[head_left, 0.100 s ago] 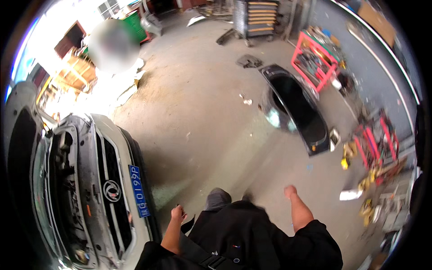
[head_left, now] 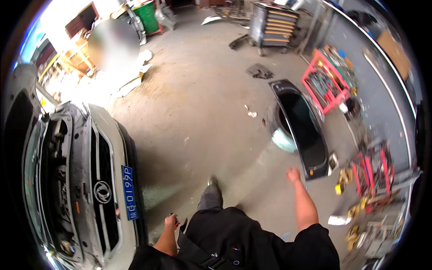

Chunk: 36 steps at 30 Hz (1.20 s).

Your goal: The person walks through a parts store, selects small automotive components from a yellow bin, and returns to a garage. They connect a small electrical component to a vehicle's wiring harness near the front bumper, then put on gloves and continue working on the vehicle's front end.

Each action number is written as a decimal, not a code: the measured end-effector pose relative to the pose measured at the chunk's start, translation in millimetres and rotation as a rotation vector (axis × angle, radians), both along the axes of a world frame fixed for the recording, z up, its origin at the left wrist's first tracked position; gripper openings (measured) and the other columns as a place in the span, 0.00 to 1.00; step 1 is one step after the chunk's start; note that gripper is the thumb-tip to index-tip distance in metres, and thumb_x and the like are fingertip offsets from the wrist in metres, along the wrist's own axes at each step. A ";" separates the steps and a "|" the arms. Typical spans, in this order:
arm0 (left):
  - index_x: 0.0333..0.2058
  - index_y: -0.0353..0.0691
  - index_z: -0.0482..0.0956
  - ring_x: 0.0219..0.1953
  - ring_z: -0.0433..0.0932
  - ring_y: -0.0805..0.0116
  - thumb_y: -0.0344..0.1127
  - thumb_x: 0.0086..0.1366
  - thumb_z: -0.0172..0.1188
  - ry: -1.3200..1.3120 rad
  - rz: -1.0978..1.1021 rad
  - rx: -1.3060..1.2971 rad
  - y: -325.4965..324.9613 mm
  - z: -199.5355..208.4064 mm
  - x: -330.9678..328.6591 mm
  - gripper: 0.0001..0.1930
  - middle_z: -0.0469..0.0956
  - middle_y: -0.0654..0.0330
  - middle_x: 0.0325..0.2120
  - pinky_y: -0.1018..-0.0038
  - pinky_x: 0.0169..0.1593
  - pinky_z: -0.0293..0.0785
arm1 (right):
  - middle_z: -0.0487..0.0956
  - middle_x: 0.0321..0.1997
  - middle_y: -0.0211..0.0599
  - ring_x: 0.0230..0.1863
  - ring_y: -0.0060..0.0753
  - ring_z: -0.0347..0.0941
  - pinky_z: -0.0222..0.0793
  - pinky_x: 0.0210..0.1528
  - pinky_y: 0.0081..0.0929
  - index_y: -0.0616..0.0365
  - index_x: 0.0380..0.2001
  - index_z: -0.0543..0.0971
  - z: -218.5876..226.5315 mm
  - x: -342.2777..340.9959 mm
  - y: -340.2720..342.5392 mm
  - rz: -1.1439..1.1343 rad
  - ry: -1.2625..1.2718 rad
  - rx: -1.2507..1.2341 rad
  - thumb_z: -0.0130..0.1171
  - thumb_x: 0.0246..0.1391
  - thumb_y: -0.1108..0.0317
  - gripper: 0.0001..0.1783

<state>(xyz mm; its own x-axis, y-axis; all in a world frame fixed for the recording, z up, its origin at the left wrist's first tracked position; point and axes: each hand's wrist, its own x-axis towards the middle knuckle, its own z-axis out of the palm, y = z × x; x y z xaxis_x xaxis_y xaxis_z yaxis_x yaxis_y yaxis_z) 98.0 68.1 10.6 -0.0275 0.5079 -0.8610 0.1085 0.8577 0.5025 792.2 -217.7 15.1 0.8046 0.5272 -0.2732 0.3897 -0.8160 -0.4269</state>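
Note:
My left hand (head_left: 171, 220) hangs low beside the front of a pale car (head_left: 118, 148), whose bonnet is raised. Its fingers are curled, with a small dark thing at them that is too blurred to name. Ahead on the right, my right hand (head_left: 293, 174) is loosely closed, and nothing shows in it. Nearest to that hand lies a black car panel with a dark window (head_left: 302, 130), leaning over a tyre (head_left: 273, 119) on the floor. One of my legs (head_left: 210, 198) is stretched forward.
A red tool cart (head_left: 325, 81) stands by the right wall, with a red rack (head_left: 371, 173) nearer to me. Farther off are a drawer cabinet (head_left: 274, 27) on wheels and a green drum (head_left: 146, 18). Flat dark scrap (head_left: 259, 71) and white bits (head_left: 252, 114) lie on the floor.
The view has shifted as I step ahead, one leg now farther forward. My right hand appears closer to the black panel, and my left hand sits lower in view.

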 end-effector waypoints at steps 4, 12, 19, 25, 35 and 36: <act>0.21 0.40 0.65 0.13 0.61 0.67 0.31 0.58 0.54 0.179 0.302 -0.190 28.8 -45.3 59.8 0.09 0.61 0.61 0.12 0.63 0.20 0.63 | 0.77 0.19 0.39 0.20 0.32 0.74 0.68 0.25 0.32 0.61 0.25 0.78 98.7 132.0 250.4 0.095 -0.094 0.378 0.50 0.54 0.63 0.13; 0.18 0.37 0.65 0.11 0.65 0.66 0.39 0.55 0.55 -0.003 0.235 -0.026 376.1 1.1 295.2 0.14 0.65 0.58 0.12 0.66 0.13 0.58 | 0.81 0.30 0.47 0.29 0.46 0.77 0.71 0.33 0.45 0.62 0.28 0.80 -49.8 154.0 380.1 0.395 0.363 -0.291 0.53 0.53 0.57 0.17; 0.35 0.35 0.67 0.15 0.68 0.72 0.40 0.62 0.56 -0.032 0.116 0.467 756.2 102.5 456.9 0.13 0.70 0.60 0.18 0.74 0.19 0.67 | 0.81 0.31 0.45 0.33 0.47 0.77 0.72 0.37 0.42 0.60 0.32 0.80 -93.0 233.5 576.6 -0.058 0.867 -0.452 0.50 0.54 0.56 0.18; 0.34 0.34 0.68 0.16 0.70 0.70 0.45 0.60 0.58 0.254 0.095 0.227 901.0 51.2 534.6 0.18 0.74 0.56 0.19 0.72 0.18 0.67 | 0.81 0.31 0.46 0.32 0.48 0.77 0.71 0.37 0.42 0.62 0.27 0.80 -126.6 419.3 802.0 0.704 0.464 -0.682 0.52 0.53 0.61 0.15; 0.21 0.38 0.72 0.14 0.70 0.68 0.47 0.58 0.58 0.328 0.412 -0.096 1033.0 9.4 655.2 0.18 0.73 0.60 0.15 0.70 0.18 0.66 | 0.74 0.20 0.54 0.24 0.49 0.72 0.64 0.30 0.46 0.65 0.21 0.76 32.5 620.5 1501.0 0.663 -0.002 0.080 0.50 0.55 0.55 0.22; 0.22 0.38 0.72 0.14 0.70 0.67 0.47 0.58 0.58 0.303 0.453 -0.136 1061.6 0.3 674.4 0.17 0.72 0.60 0.15 0.70 0.18 0.65 | 0.73 0.23 0.58 0.25 0.49 0.72 0.63 0.30 0.45 0.66 0.23 0.76 49.9 637.5 1560.4 0.710 -0.101 0.162 0.50 0.55 0.56 0.21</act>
<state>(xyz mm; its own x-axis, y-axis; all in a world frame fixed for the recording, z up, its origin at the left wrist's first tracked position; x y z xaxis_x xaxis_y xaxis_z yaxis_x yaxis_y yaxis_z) 772.3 1129.8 10.9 -0.4731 0.2725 -0.8378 -0.1639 0.9071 0.3876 1429.7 1342.7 65.0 0.2716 0.9582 -0.0899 0.8448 -0.2821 -0.4547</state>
